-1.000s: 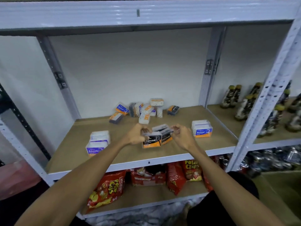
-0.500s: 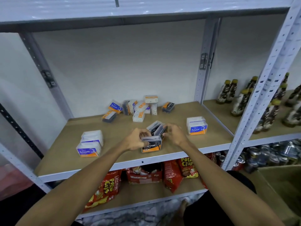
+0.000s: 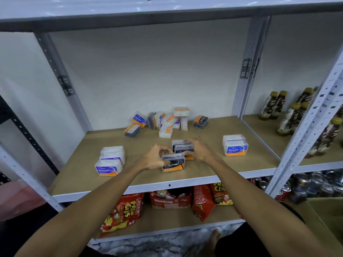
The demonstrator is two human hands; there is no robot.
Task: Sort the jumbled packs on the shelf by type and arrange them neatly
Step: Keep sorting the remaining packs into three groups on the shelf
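Note:
On the wooden shelf [image 3: 204, 169], dark Charcoal packs [image 3: 174, 165] stand in a short row at the middle front. My left hand [image 3: 155, 159] grips the front Charcoal pack from its left side. My right hand [image 3: 199, 150] holds the rear Charcoal packs [image 3: 181, 146] with fingers curled over their top and right side. White Smooth packs [image 3: 109, 162] are stacked at the left front, and white Round packs [image 3: 234, 147] at the right. A jumbled pile of mixed packs [image 3: 165, 121] lies at the back by the wall.
Grey shelf uprights [image 3: 304, 138] frame the bay. Brown bottles [image 3: 289, 115] stand on the neighbouring shelf to the right. Red chip bags [image 3: 126, 212] fill the shelf below, with drink cans [image 3: 315, 186] at the lower right. A cardboard box [image 3: 330, 214] sits at the floor's right.
Both hands have pushed the tilted Charcoal packs together and squared them into a row, front label facing me. The camera view has shifted slightly.

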